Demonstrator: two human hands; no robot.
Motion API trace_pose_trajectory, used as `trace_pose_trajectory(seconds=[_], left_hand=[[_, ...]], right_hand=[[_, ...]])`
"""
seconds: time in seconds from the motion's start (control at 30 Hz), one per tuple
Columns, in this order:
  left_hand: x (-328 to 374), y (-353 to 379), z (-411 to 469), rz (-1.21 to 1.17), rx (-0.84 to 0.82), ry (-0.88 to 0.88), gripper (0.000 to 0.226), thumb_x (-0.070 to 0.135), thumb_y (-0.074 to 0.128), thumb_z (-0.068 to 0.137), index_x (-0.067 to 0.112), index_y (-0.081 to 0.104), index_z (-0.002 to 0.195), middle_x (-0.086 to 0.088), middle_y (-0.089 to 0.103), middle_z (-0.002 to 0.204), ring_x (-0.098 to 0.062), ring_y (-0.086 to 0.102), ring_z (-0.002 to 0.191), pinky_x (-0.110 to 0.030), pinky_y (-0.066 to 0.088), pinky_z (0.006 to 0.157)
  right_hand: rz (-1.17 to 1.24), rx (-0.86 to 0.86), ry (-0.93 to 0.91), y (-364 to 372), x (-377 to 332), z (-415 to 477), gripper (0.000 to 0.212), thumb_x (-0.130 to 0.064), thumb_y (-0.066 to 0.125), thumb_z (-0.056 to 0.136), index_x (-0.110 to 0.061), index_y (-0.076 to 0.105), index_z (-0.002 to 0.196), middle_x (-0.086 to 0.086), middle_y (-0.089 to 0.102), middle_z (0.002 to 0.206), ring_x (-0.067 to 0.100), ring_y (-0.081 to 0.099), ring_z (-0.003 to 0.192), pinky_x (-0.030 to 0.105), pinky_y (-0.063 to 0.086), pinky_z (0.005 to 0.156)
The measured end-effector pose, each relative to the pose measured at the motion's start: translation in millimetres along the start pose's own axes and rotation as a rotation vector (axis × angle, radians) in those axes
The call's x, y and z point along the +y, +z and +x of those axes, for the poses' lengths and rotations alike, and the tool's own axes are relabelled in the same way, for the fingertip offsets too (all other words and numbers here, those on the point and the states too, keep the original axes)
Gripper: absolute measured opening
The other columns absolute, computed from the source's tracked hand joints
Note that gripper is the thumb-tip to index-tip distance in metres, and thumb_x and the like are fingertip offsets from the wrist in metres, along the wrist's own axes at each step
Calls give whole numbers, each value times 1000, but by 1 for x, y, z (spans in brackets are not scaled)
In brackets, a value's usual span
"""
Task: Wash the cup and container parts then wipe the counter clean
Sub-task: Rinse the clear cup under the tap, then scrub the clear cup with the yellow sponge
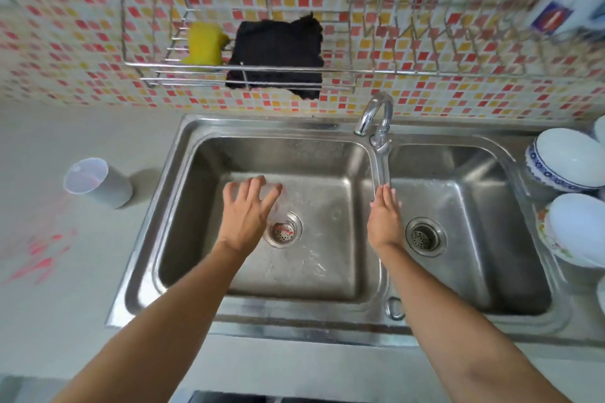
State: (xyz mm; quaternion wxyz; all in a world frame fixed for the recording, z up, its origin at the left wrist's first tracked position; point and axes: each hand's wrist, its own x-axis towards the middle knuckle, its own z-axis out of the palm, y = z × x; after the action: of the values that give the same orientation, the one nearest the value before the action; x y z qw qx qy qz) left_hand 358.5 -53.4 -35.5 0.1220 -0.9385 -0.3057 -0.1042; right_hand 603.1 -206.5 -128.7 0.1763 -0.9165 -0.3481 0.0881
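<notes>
Taking the steel double sink [183, 206] as my landmark: my left hand [245, 216] is down in its left basin, just behind the round drain strainer [284, 232], fingers [258, 186] spread and curled round a clear plastic cup with red markings [278, 203]. The cup is so transparent that I can barely make out its edge, so I judge rather than see that I have it gripped. My right hand [384, 216] lies flat along the divider between the basins, fingers together and straight, holding nothing, fingertips at the long lever below the chrome tap [376, 114]. Both forearms reach straight forward from the near edge. The other task piece, a pale grey plastic container with a translucent lid [98, 181], stands on the desk [65, 304] left of the sink, beside red smears [39, 258] not yet wiped. The risks: the wet, slick cup could slip from my loose spread grip and clatter onto the strainer; a sudden hard flow could splash over the rim onto the desk; my right elbow could knock the stacked white bowls [569, 160] right of the sink.
</notes>
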Motion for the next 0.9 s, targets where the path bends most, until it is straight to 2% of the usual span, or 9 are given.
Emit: trace_pose_trajectory(seconds=[0.1,0.2,0.3,0.4,0.5,0.63,0.77,0.83,0.9], left_hand=[[-14,-13,-5,-108,-29,-127,87,21,90,47,26,48,123,-10,60,116,-28,59,103,-50,44,90],[-35,-30,-11,-215,-20,-279,87,45,88,55,27,46,129,-6,57,121,-26,59,110,-51,41,96],[-56,-44,-12,-260,4,-354,83,56,81,60,27,47,130,-1,56,124,-27,52,120,-50,39,100],[-76,-54,-8,-299,37,-419,85,56,82,57,26,48,129,0,60,122,-27,56,115,-50,41,96],[-91,-62,-3,-342,64,-487,79,53,76,61,25,49,130,2,59,124,-24,58,111,-45,39,94],[-105,-69,2,-400,107,-511,74,44,66,65,24,47,133,0,57,127,-25,56,113,-40,37,93],[-121,-73,-2,-463,135,-455,76,41,70,66,21,44,135,-3,54,131,-26,53,117,-42,41,96],[-130,-73,-4,-510,152,-409,77,39,74,67,18,44,135,-6,53,131,-27,53,117,-40,43,95],[-140,-73,-3,-585,155,-377,78,35,78,68,15,45,136,-8,52,130,-27,53,114,-36,48,92]], right_hand=[[73,-34,-26,-22,-23,-8,46,-18,47,98,3,41,139,20,37,148,33,32,139,43,21,116],[286,158,-110,-51,-85,-35,38,-23,51,97,-3,56,129,13,57,133,28,51,125,36,37,104],[490,318,-276,-85,-162,-57,33,-27,49,97,-13,62,123,0,64,118,18,63,103,31,50,87],[589,432,-550,-126,-238,-56,30,-23,50,95,-10,64,118,0,65,108,14,62,94,25,49,83],[563,520,-686,-162,-302,-33,28,-16,52,95,-7,64,118,4,64,111,18,60,101,27,48,88],[371,245,-598,-188,-364,18,43,-18,51,95,-12,49,137,7,50,137,24,43,128,38,41,104],[100,-39,-452,-185,-393,58,56,-32,51,95,-25,32,148,7,33,149,30,29,136,43,38,103],[75,-81,-390,-177,-399,71,57,-36,54,93,-25,36,146,11,32,150,33,29,136,45,37,105],[78,-59,-336,-169,-403,79,53,-37,59,90,-21,47,138,14,39,144,35,37,132,44,40,104]])
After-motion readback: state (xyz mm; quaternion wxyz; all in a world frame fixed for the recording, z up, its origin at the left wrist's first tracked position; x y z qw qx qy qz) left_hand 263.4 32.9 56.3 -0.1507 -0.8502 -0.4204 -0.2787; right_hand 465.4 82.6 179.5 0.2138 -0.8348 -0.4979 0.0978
